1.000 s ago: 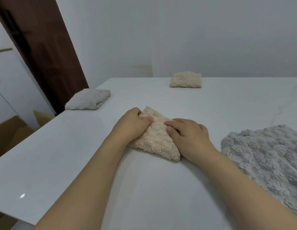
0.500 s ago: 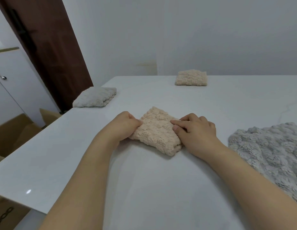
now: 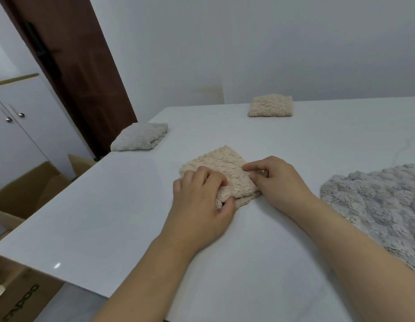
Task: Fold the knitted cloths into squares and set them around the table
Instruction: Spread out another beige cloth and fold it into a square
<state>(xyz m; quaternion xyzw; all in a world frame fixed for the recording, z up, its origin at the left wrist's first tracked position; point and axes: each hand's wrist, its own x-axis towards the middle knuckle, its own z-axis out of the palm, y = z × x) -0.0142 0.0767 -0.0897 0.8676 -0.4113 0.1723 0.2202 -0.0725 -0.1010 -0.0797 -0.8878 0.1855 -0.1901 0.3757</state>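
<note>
A peach knitted cloth [image 3: 221,165], folded into a small square, lies in the middle of the white table [image 3: 123,205]. My left hand [image 3: 199,203] grips its near left corner, thumb under the edge and fingers on top. My right hand [image 3: 275,180] rests on its right side with fingers pinching the fabric. A folded beige cloth [image 3: 270,105] sits at the far edge of the table. A folded pale grey cloth [image 3: 140,137] sits at the far left corner. An unfolded grey cloth [image 3: 378,205] lies spread at the right.
The table's left edge runs diagonally, with cardboard boxes [image 3: 23,194] on the floor beyond it. A dark brown door [image 3: 69,61] and a white cabinet [image 3: 18,126] stand at the left. A plain wall backs the table.
My left hand has shifted from the cloth's left edge to its near corner and closed on it. The view has swung slightly left; the right hand stays on the cloth.
</note>
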